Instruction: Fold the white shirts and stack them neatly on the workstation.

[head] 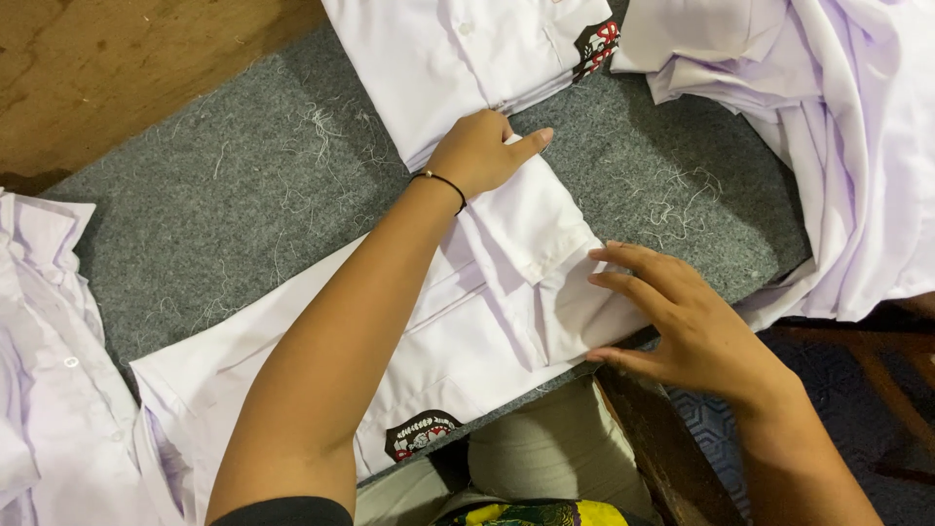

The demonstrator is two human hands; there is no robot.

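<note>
A white shirt (467, 321) with a dark embroidered pocket badge lies across a grey felt-covered table (224, 185). My left hand (482, 151) reaches over it with a black band on the wrist. Its fingers are curled on the folded sleeve (531, 219) at the shirt's far end. My right hand (672, 312) lies flat with fingers spread on the shirt's near right edge, pressing the cloth at the table's corner.
A folded white shirt (467, 58) with the same badge sits at the far side. Loose white garments are piled at the right (838, 127) and at the left (49, 360). Loose threads dot the felt. A wooden surface (107, 58) shows at top left.
</note>
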